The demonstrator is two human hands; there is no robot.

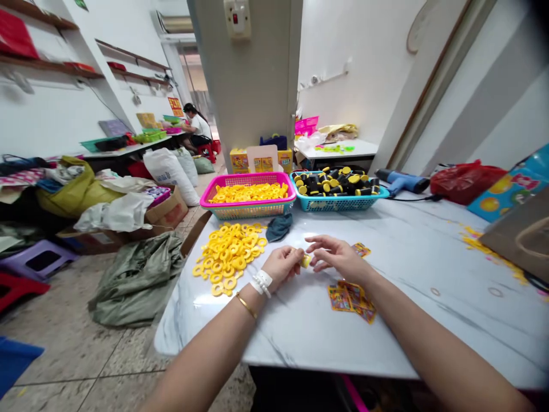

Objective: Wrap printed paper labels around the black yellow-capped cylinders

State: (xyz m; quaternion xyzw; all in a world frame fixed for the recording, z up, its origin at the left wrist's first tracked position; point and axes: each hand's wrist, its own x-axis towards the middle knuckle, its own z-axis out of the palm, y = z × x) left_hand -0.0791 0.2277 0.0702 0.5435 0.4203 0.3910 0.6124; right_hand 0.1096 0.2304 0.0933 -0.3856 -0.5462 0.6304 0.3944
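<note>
Over the middle of the marble-patterned table (274, 337), my left hand (283, 265) pinches a small yellow piece (306, 261) between thumb and fingers. Just to its right, my right hand (334, 256) has its fingers apart and holds nothing that I can see. A loose pile of yellow rings (231, 254) lies left of my left hand. Orange printed packets (352, 300) lie below my right hand, and another packet (361, 249) shows behind it. A dark cloth (279, 227) sits beyond my left hand.
A pink-rimmed basket (247, 209) holds yellow parts; a blue basket (341, 203) holds black and yellow cylinders. At the back right are a blue tool (403, 181), a red bag (465, 181) and a brown bag (521, 229). A person (198, 127) sits at a far table.
</note>
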